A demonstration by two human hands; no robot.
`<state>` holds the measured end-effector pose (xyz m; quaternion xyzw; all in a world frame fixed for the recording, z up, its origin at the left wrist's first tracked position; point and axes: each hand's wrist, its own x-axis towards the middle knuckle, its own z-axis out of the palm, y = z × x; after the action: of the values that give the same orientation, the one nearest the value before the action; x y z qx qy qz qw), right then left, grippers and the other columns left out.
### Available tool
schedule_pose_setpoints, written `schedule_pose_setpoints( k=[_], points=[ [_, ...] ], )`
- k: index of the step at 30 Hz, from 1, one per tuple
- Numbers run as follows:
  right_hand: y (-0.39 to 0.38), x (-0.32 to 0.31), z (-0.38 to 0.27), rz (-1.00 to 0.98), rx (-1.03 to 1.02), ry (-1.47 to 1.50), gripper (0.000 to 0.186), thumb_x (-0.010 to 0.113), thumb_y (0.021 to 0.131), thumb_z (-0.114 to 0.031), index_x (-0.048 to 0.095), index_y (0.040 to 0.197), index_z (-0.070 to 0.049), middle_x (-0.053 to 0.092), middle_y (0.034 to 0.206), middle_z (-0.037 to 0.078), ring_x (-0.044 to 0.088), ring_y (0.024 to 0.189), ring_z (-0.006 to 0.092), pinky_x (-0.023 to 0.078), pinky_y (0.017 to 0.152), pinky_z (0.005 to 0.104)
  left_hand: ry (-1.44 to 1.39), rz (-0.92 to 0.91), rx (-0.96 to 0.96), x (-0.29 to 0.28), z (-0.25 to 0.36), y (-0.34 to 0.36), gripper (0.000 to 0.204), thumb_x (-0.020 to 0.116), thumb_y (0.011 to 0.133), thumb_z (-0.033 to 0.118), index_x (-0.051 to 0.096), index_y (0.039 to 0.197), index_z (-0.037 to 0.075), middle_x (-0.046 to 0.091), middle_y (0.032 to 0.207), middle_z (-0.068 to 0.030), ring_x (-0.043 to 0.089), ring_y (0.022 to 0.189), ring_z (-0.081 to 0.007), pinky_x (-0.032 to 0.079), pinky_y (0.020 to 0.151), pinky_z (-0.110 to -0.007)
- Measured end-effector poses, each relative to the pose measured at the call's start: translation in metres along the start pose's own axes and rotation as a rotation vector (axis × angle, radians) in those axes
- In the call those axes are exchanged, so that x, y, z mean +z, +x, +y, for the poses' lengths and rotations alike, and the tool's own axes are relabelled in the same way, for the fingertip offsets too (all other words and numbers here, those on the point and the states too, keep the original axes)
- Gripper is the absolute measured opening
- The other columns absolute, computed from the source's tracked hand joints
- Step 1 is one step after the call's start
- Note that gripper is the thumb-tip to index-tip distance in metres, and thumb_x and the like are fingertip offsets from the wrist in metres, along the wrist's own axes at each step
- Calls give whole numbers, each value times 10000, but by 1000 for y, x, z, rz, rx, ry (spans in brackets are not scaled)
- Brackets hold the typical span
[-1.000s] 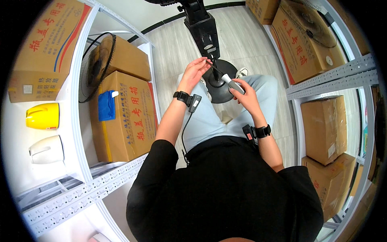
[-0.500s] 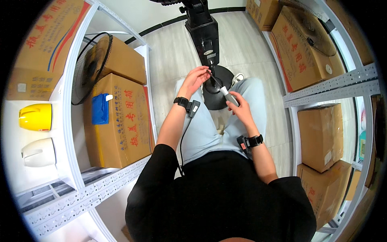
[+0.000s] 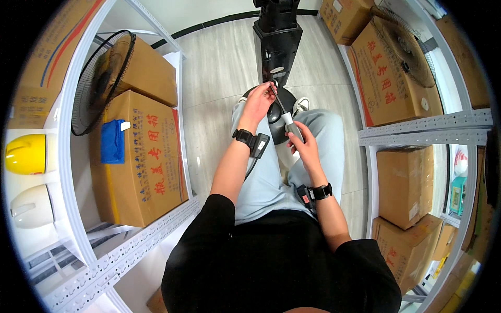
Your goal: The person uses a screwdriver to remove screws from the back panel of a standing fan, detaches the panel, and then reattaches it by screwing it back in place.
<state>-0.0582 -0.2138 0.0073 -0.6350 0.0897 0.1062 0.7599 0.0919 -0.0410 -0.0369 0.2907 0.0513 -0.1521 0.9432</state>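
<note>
My right hand [image 3: 307,146] is closed around the grey and white handle of a screwdriver [image 3: 287,119]. Its thin shaft slants up and to the left, toward the fingertips of my left hand [image 3: 257,108]. The left fingers are pinched together near the shaft's tip; whatever they hold is too small to make out. Both hands are at the lower end of a black fan stand [image 3: 277,49], in front of my knees. Below the fingers lies the stand's round black base [image 3: 281,136], partly covered by my left hand and leg.
Cartons [image 3: 143,156] fill the left shelf, with a black fan grille [image 3: 102,83] and a blue cloth [image 3: 112,142]. Yellow [image 3: 26,154] and white [image 3: 32,206] helmets sit farther left. More cartons [image 3: 402,182] and another grille [image 3: 404,47] are on the right shelf [image 3: 425,127].
The view has shifted a little, so the shelves and stand appear moved. My left fingers have drawn in closer around the screwdriver's tip; my right hand keeps its grip on the handle.
</note>
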Motion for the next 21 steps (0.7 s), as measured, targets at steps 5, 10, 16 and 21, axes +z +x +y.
schedule_pose_setpoints(
  k=[5, 10, 16, 21],
  points=[
    [2, 0, -8, -2, 28, -6, 434, 592, 915, -124, 482, 1321, -17, 655, 1004, 90, 595, 701, 98, 445, 519, 217, 63, -15, 6, -2, 5, 2, 152, 578, 924, 155, 637, 957, 20, 634, 899, -65, 571, 813, -137, 449, 714, -255],
    [-2, 4, -8, -16, 34, 19, 426, 590, 923, -136, 487, 1318, -15, 655, 1004, 91, 602, 706, 102, 454, 516, 222, 73, -53, 37, 1, 9, -4, 142, 571, 929, 161, 639, 951, 38, 631, 883, -47, 561, 786, -118, 440, 694, -245],
    [-5, 21, -6, 78, 12, 34, 445, 577, 943, -162, 468, 1346, -6, 621, 1012, 83, 628, 774, 124, 499, 548, 240, 38, 4, 31, 8, 7, -5, 168, 593, 938, 152, 648, 1015, 13, 627, 882, -38, 536, 753, -94, 426, 665, -225],
    [-1, 22, -9, 97, 46, 29, 469, 561, 954, -185, 452, 1365, 14, 605, 1010, 66, 623, 798, 129, 494, 571, 243, 11, 14, 37, 9, 5, -4, 200, 606, 940, 167, 646, 1035, -5, 625, 880, -43, 523, 730, -89, 418, 644, -216]
  ],
)
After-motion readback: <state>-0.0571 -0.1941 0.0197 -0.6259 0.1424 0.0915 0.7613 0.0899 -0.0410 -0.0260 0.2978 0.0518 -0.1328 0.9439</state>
